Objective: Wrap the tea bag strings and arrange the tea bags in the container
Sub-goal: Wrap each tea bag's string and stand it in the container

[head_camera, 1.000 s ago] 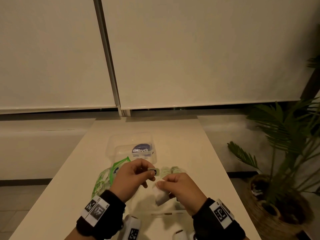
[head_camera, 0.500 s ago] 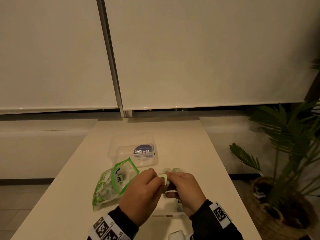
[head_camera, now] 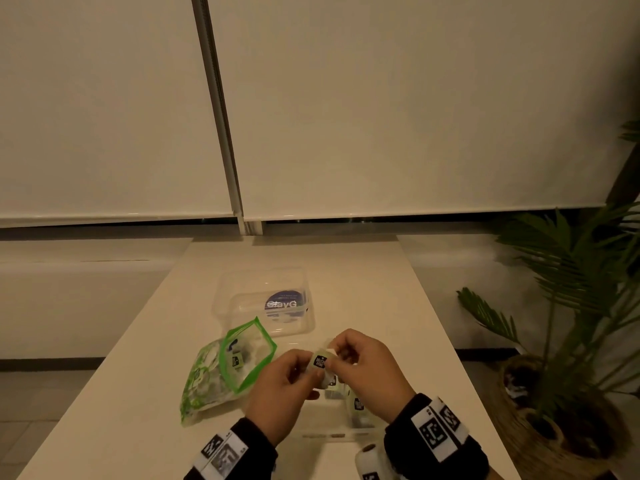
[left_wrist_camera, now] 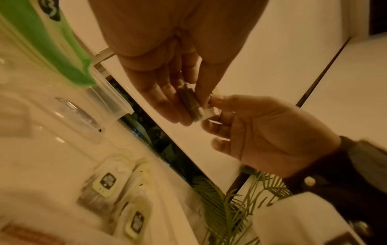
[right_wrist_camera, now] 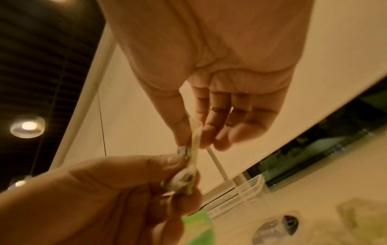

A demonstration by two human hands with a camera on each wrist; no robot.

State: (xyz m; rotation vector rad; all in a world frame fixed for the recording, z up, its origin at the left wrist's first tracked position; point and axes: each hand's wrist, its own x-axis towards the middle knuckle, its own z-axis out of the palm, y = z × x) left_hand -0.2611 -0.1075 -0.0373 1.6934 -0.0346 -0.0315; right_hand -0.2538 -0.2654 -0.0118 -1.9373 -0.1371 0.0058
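Both hands are meeting just above the near end of the table (head_camera: 363,271). The left hand (head_camera: 277,393) and the right hand (head_camera: 370,368) are each pinching the same tea bag (head_camera: 320,361) between thumb and fingertips, its dark-printed tag facing up.

The head view is showing only knuckles and the tag. The left wrist view is showing the bag edge-on, a thin dark packet (left_wrist_camera: 191,106) lying against the left fingers (left_wrist_camera: 159,99), with the right thumb and forefinger closing on its end. The right wrist view is showing pale string or paper bunching between the two thumbs; which, I cannot tell.

Under the hands a clear container (head_camera: 360,427) is sitting, holding wrapped tea bags (left_wrist_camera: 104,185) lying side by side with tags up; the head view is catching only one or two of them. To the left, a green-rimmed zip pouch (head_camera: 221,375) is lying open with more tea bags inside. Beyond it a clear lid (head_camera: 242,299) with a blue round label is lying flat.
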